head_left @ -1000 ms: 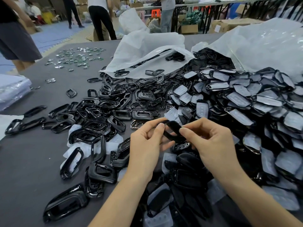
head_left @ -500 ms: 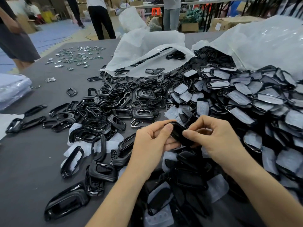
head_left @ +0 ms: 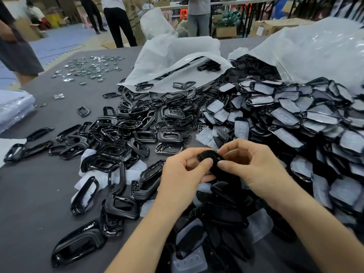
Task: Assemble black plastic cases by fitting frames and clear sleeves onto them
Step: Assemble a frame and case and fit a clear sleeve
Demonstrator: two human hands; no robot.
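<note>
Case (head_left: pixel 211 161) pinched btwn both hands, L (head_left: pixel 183 172) + R (head_left: pixel 254 166), above frame pile (head_left: pixel 137 127); prob. held steady for fitting.

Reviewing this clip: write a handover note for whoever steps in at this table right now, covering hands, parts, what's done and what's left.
Left hand: thumb and fingers pinch the near end of a black case.
Right hand: grips the same case from the other side, above the near pile.
Parts: loose black frames are spread on the grey table to the left. Sleeved cases are heaped on the right below a white plastic bag.
Done: apparently the sleeved heap.
Left: finish the held case, whose fit cannot be seen, then the many loose frames.
</note>
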